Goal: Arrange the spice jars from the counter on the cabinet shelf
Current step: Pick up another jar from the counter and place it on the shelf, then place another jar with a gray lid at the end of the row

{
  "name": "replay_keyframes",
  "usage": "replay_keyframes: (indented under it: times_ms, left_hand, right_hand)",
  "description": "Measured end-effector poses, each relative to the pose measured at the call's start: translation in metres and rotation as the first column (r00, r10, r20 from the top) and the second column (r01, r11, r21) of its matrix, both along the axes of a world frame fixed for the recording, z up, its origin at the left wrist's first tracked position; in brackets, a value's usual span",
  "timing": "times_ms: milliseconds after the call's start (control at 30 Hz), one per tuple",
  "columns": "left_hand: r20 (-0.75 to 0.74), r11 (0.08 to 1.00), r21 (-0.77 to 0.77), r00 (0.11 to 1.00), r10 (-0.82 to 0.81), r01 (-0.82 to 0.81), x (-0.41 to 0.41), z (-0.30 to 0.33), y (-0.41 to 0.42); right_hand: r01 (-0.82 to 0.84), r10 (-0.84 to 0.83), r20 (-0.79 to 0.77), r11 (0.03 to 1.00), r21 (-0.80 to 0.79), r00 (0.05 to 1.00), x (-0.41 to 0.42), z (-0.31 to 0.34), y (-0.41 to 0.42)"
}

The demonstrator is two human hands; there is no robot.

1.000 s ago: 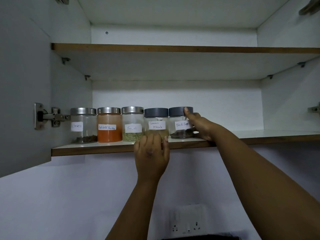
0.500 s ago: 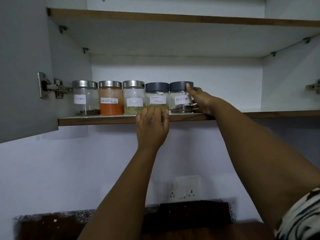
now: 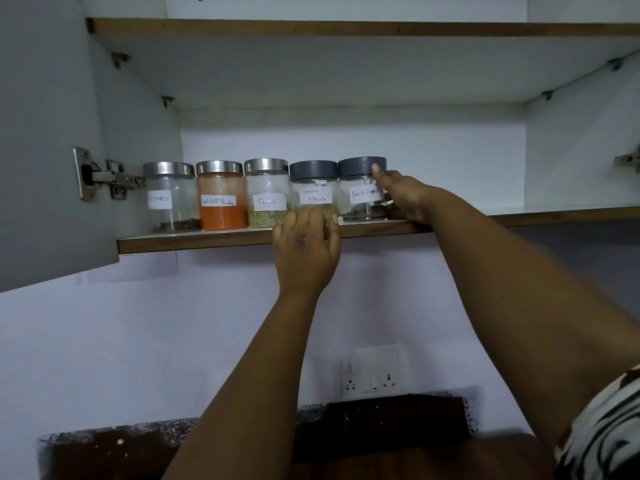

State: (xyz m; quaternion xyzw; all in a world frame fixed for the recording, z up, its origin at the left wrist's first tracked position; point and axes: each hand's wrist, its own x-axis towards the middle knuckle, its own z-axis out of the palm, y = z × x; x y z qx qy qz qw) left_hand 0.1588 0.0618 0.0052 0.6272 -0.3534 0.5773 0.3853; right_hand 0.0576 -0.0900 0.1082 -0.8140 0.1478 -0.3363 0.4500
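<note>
Several labelled glass spice jars stand in a row on the lower cabinet shelf (image 3: 540, 216): cloves (image 3: 170, 197), red chilli powder (image 3: 221, 196), fennel (image 3: 266, 194), garam masala (image 3: 313, 187) and black pepper (image 3: 360, 188). My right hand (image 3: 403, 195) wraps the right side of the black pepper jar, thumb on its grey lid. My left hand (image 3: 306, 244) reaches up to the shelf edge, fingertips against the base of the garam masala jar.
The cabinet door (image 3: 41, 133) hangs open at the left on a metal hinge (image 3: 104, 176). A second shelf (image 3: 346, 27) runs above. A wall socket (image 3: 374, 372) sits below, over a dark counter (image 3: 381, 441). The shelf right of the jars holds nothing.
The view has tilted down, so the counter and socket show. Both hands keep their places on the two grey-lidded jars.
</note>
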Motion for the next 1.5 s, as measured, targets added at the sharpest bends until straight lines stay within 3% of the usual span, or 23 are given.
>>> replay_keyframes:
  times_ms: [200, 500, 567, 667, 767, 833, 933, 1033, 1100, 1267, 1367, 1500]
  left_hand:
    - [0.000, 1.000, 0.000, 1.000, 0.003, -0.003, 0.000, 0.000, -0.001]
    - [0.000, 1.000, 0.012, 1.000, -0.005, 0.005, -0.003, 0.001, 0.000]
    - [-0.001, 1.000, 0.018, 1.000, -0.004, 0.004, -0.003, 0.000, 0.000]
    - [-0.014, 1.000, 0.028, 1.000, -0.010, 0.010, -0.004, -0.002, 0.002]
    - [-0.017, 1.000, 0.020, 1.000, -0.023, 0.024, -0.008, -0.002, 0.003]
    - [0.008, 0.999, 0.029, 1.000, -0.016, 0.016, -0.009, -0.004, 0.005]
    - [0.033, 0.999, 0.043, 0.999, 0.032, -0.033, -0.014, -0.016, 0.008]
    - [-0.049, 1.000, -0.003, 0.999, 0.011, -0.012, -0.034, -0.059, -0.002]
    - [-0.142, 0.998, 0.056, 0.990, -0.022, 0.030, -0.056, -0.108, -0.015]
    - [-0.449, 0.931, 0.282, 0.890, -0.083, 0.229, -0.105, -0.248, -0.030]
    - [-0.594, 0.862, 0.421, 0.804, 0.026, 0.283, -0.135, -0.325, -0.029]
    - [-0.775, 0.796, 0.448, 0.620, 0.120, 0.406, -0.191, -0.390, -0.030]
  right_hand:
    - [0.030, -0.032, -0.036, 0.999, -0.040, 0.999, -0.002, 0.001, -0.001]
    - [0.167, -0.206, -0.166, 0.960, -0.224, 0.964, -0.019, -0.009, 0.016]
    - [0.240, -0.349, -0.229, 0.885, -0.399, 0.909, -0.022, -0.022, 0.019]
    - [0.392, -0.580, -0.099, 0.657, -0.644, 0.808, -0.027, -0.047, 0.023]
    - [0.479, -0.630, 0.078, 0.498, -0.723, 0.772, -0.039, -0.067, 0.020]
    - [0.539, -0.560, 0.256, 0.426, -0.727, 0.788, -0.048, -0.087, 0.015]
    - [0.592, -0.401, 0.439, 0.467, -0.657, 0.804, -0.060, -0.127, 0.007]
    - [0.573, -0.402, 0.412, 0.502, -0.647, 0.818, -0.068, -0.177, 0.003]
    - [0.519, -0.428, 0.307, 0.577, -0.631, 0.850, -0.076, -0.222, 0.002]
    - [0.447, -0.505, -0.029, 0.789, -0.422, 0.863, -0.127, -0.357, -0.004]
    - [0.392, -0.553, -0.273, 0.790, -0.471, 0.787, -0.179, -0.411, -0.016]
    - [0.387, -0.456, -0.538, 0.889, -0.245, 0.709, -0.228, -0.457, -0.024]
